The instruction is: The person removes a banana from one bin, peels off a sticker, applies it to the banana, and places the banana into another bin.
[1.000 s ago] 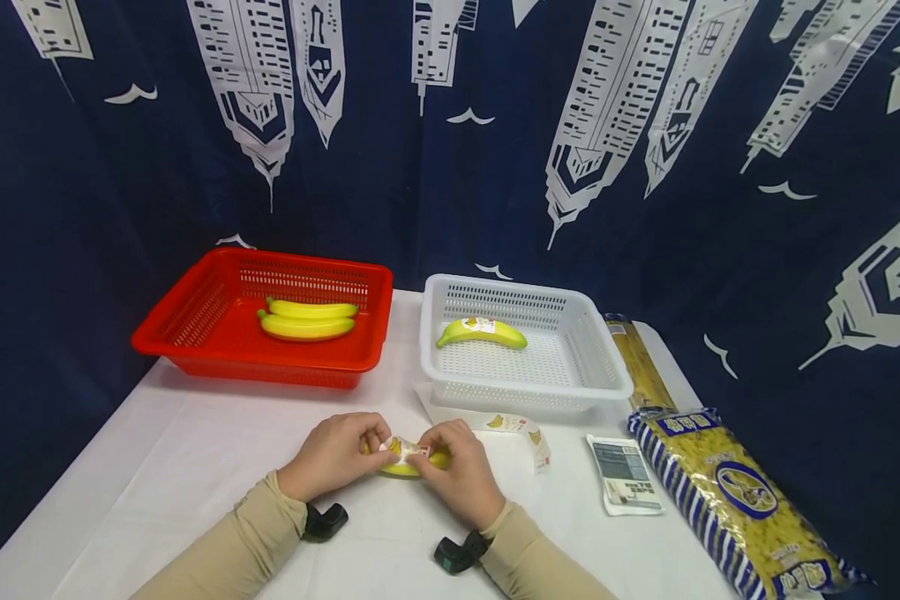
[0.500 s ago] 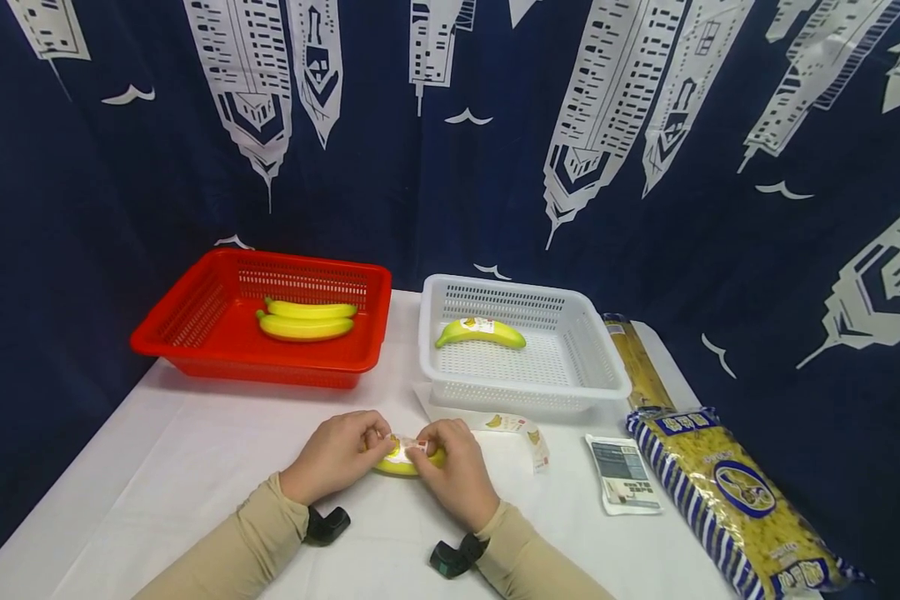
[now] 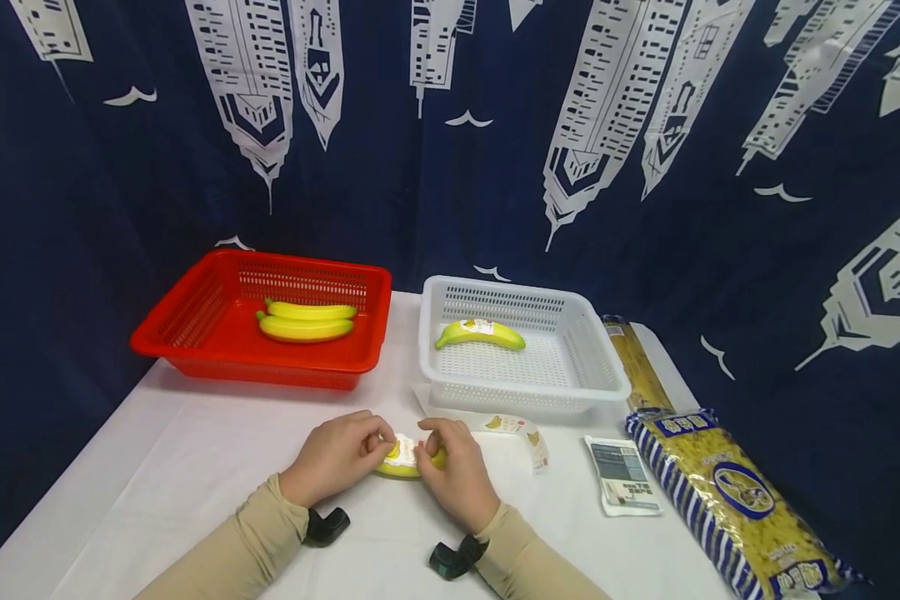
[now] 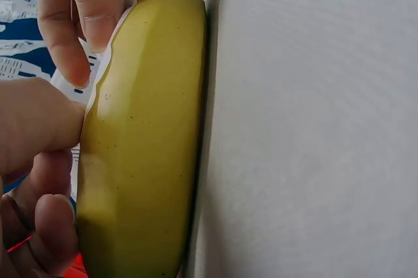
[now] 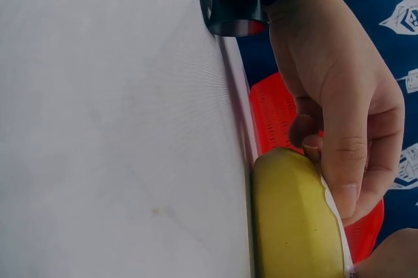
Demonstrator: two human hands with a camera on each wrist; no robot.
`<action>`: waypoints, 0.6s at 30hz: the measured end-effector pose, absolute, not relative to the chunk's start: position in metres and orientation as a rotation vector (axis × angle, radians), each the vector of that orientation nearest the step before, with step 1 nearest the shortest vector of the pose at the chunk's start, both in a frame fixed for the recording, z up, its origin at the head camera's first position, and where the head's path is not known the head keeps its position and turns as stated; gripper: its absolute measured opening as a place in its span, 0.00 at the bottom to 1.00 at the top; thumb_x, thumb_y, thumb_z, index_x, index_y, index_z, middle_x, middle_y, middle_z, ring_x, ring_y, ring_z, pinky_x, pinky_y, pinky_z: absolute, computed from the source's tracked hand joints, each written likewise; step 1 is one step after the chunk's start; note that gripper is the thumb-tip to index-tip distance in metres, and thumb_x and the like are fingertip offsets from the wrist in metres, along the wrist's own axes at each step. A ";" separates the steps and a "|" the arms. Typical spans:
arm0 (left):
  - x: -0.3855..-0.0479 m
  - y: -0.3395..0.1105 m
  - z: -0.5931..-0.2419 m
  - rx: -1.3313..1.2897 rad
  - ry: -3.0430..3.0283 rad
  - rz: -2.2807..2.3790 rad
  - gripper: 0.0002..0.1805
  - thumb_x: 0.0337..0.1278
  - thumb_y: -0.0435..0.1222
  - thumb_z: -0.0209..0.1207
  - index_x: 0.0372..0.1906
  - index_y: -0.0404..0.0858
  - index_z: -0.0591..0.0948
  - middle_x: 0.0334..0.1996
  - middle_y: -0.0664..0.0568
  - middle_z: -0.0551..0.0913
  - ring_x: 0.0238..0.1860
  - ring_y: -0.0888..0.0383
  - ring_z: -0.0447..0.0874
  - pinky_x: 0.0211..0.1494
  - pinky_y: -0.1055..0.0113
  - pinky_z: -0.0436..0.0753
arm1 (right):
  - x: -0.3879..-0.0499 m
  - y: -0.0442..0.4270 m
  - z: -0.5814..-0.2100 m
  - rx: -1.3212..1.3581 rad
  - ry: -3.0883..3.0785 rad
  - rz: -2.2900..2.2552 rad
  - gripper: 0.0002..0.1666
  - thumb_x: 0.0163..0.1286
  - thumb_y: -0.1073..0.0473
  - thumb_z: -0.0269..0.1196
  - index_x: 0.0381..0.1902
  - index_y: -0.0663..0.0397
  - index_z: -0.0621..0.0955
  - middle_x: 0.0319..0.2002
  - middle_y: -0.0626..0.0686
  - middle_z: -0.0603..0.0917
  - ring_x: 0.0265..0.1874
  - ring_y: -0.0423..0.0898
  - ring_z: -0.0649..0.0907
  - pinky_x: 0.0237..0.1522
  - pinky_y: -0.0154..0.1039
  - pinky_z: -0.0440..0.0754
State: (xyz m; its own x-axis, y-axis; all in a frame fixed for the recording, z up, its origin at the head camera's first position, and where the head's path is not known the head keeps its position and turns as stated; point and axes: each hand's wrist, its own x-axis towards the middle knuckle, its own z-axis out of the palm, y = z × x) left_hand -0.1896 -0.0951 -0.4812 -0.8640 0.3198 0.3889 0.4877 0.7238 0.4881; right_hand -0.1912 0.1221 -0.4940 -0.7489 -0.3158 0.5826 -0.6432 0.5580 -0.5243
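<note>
A yellow banana (image 3: pixel 399 472) lies on the white table between the two hands, a white printed label (image 3: pixel 405 451) on its upper side. At the banana's left end, the left hand (image 3: pixel 339 457) holds it with curled fingers, its thumb at the label's edge. The right hand (image 3: pixel 461 477) grips the other end, thumb on the label and index finger bent above. In the left wrist view the banana (image 4: pixel 144 134) shows its bare side, the label's rim standing slightly off the peel. The right wrist view shows the right hand (image 5: pixel 346 108) with several fingers partly behind the banana (image 5: pixel 294 219).
Behind on the left, a red basket (image 3: pixel 255 363) holds two bananas. A white basket (image 3: pixel 525 390) holds one labelled banana (image 3: pixel 487 333). In front of it lies a label strip (image 3: pixel 506 422). To the right are a small packet (image 3: pixel 624 477) and a large yellow bag (image 3: pixel 742 500).
The label now lies flatter along the banana than a second ago. The right index finger has lifted a little off the label. Both hands have otherwise barely moved.
</note>
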 end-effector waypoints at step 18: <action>-0.185 -0.094 -0.485 -0.848 -2.455 -0.703 0.08 0.52 0.44 0.76 0.39 0.57 0.92 0.31 0.68 0.75 0.28 0.71 0.70 0.29 0.77 0.70 | -0.193 0.130 -0.497 0.939 -2.239 0.934 0.09 0.60 0.67 0.72 0.37 0.50 0.86 0.43 0.49 0.83 0.47 0.45 0.79 0.49 0.40 0.79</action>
